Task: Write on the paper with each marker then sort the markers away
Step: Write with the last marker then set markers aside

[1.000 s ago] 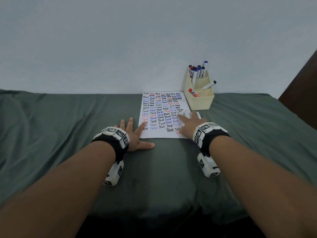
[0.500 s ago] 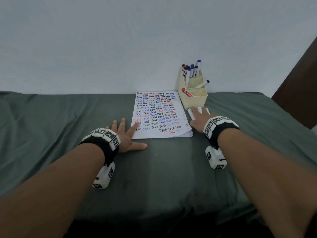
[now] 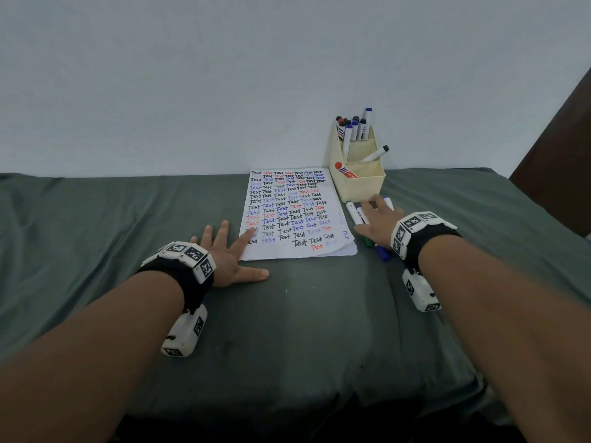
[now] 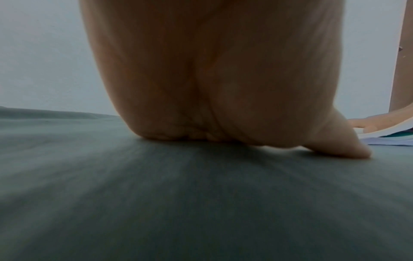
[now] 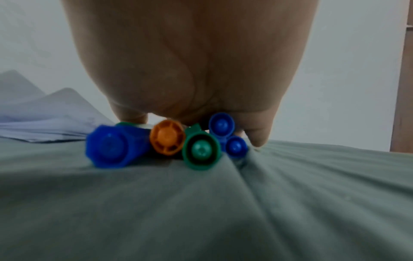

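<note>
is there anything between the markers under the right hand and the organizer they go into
Nothing visible stands in the way. The right hand rests flat on the loose markers on the green cloth, just in front of the cream organizer. Its front compartment holds one red-capped marker but has room; the paper lies off to the left.

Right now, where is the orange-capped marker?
In the right wrist view the orange-capped marker lies on the cloth under the right hand, between a blue cap and a green cap.

Wrinkled green cloth, pale wall, possibly brown door
</note>
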`<state>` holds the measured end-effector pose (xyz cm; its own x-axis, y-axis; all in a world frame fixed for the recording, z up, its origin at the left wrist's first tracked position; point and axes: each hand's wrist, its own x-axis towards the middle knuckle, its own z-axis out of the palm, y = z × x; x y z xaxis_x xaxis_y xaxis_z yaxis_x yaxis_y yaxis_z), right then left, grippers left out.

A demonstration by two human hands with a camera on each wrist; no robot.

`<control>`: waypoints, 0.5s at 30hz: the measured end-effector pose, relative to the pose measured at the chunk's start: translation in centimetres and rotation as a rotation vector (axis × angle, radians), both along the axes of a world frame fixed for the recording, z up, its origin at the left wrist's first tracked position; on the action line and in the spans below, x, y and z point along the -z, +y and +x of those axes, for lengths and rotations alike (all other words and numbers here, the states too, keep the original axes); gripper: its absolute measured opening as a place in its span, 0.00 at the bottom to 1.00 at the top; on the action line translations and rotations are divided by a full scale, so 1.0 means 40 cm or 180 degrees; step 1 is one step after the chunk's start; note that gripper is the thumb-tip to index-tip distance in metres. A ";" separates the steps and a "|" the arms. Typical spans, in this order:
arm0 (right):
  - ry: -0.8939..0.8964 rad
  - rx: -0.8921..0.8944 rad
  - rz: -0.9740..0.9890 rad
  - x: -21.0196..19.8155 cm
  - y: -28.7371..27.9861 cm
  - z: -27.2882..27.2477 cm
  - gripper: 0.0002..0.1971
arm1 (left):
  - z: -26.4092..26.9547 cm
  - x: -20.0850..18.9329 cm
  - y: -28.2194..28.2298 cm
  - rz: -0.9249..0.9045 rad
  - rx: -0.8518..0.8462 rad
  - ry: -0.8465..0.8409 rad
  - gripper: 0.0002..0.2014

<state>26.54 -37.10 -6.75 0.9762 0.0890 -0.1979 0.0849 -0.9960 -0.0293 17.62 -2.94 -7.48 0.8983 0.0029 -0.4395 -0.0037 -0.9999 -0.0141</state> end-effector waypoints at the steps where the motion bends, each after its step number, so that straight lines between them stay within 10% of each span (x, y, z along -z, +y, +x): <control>1: 0.0004 -0.0023 -0.0067 0.004 0.000 -0.005 0.37 | 0.000 0.000 0.000 0.0004 -0.0001 -0.0012 0.56; 15: -0.0026 0.0376 0.0319 0.017 0.046 0.010 0.39 | 0.006 0.007 0.003 -0.0015 -0.0041 0.0015 0.57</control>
<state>26.93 -35.27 -7.42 0.9826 -0.0077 -0.1856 -0.0321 -0.9911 -0.1288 17.85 -2.83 -7.76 0.8961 0.0123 -0.4437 0.0092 -0.9999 -0.0093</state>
